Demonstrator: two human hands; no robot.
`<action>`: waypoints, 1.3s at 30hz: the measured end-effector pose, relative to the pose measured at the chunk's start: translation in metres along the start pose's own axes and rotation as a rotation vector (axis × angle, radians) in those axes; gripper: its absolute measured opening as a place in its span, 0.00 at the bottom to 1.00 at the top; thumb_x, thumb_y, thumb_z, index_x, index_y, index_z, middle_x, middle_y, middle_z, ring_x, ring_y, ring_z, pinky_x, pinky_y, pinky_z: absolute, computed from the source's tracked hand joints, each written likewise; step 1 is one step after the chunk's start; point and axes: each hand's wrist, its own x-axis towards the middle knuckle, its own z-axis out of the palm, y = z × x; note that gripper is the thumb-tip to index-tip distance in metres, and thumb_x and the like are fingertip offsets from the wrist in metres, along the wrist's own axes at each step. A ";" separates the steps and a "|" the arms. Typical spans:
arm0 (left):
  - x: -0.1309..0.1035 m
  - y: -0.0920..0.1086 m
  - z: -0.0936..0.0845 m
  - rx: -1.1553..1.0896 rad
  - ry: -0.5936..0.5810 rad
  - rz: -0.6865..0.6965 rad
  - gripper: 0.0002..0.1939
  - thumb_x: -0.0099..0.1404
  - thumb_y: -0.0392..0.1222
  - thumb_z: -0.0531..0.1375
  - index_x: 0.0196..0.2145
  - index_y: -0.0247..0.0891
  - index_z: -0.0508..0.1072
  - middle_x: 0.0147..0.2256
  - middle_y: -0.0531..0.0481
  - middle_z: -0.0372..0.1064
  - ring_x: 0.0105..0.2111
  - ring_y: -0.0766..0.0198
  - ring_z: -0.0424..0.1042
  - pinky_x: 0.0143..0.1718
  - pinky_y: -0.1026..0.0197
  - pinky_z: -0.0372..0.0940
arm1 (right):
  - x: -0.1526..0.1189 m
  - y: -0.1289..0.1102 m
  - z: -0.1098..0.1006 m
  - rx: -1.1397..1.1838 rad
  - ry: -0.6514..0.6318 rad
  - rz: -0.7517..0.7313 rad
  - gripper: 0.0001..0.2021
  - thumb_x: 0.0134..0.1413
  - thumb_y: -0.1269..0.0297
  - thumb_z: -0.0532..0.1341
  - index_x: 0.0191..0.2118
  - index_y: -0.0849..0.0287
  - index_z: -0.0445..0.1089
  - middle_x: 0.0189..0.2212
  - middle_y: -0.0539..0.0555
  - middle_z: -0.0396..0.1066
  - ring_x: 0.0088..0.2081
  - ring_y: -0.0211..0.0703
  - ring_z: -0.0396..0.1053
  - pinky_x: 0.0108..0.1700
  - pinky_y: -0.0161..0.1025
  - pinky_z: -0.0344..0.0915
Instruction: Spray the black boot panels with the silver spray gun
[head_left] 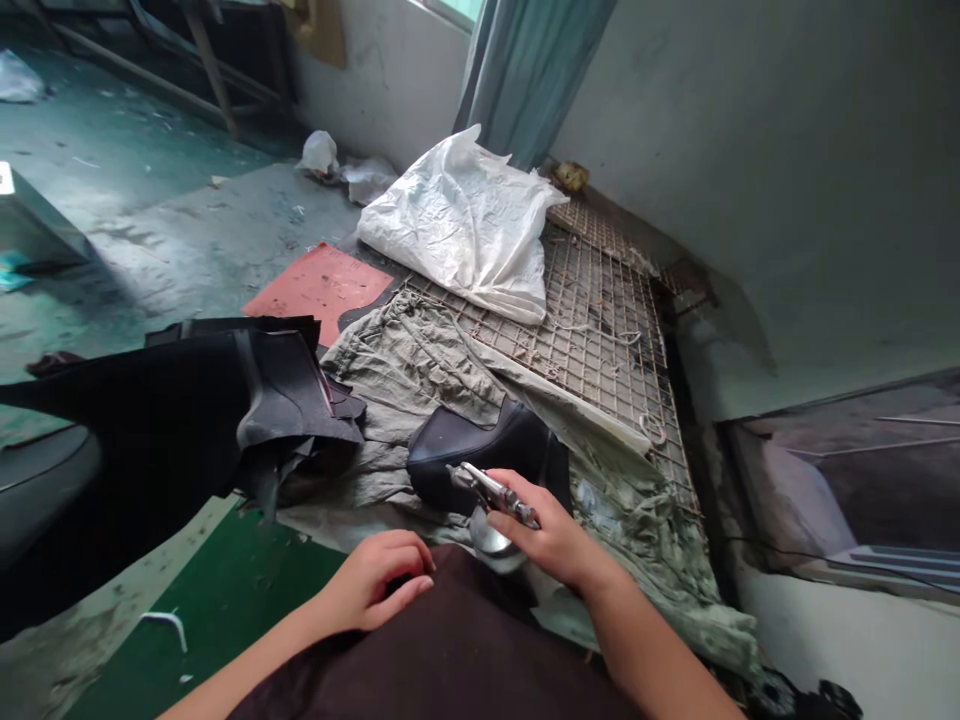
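A metal spray gun [491, 490] with a round silver cup below it is in my right hand [536, 525], whose fingers wrap round its handle. Just beyond the nozzle lies a black padded piece [457, 445] on a wrinkled grey cloth [405, 360]. My left hand [386, 580] rests near my lap with nothing in it, its fingers loosely curled and the thumb apart. To its left is a stack of black pieces [285, 385], some with grey edges.
Beyond the cloth is a wire grid [600, 330] with a white plastic sheet [465, 220] over part of it. A red sheet [322, 285] lies at the grid's left. A metal box [34, 225] stands on the far left floor.
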 end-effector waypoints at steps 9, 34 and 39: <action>-0.003 0.002 -0.008 0.090 0.039 -0.142 0.18 0.64 0.50 0.48 0.27 0.39 0.70 0.32 0.48 0.70 0.33 0.64 0.68 0.36 0.65 0.61 | -0.061 0.055 -0.026 0.521 0.466 0.124 0.27 0.43 0.61 0.64 0.53 0.53 0.63 0.40 0.52 0.73 0.45 0.48 0.69 0.52 0.47 0.60; 0.077 -0.077 0.017 -0.256 0.533 -0.901 0.13 0.51 0.44 0.65 0.28 0.32 0.68 0.21 0.53 0.67 0.21 0.66 0.68 0.24 0.65 0.61 | -0.136 0.243 -0.047 0.095 1.734 0.305 0.30 0.39 0.51 0.58 0.49 0.64 0.62 0.43 0.63 0.68 0.44 0.56 0.67 0.48 0.50 0.62; 0.082 -0.057 0.024 -0.186 0.567 -0.875 0.09 0.63 0.37 0.56 0.27 0.32 0.66 0.20 0.58 0.62 0.19 0.73 0.62 0.23 0.67 0.61 | -0.143 0.248 -0.034 0.003 1.684 0.297 0.33 0.37 0.45 0.59 0.46 0.67 0.63 0.45 0.68 0.65 0.46 0.62 0.64 0.48 0.54 0.60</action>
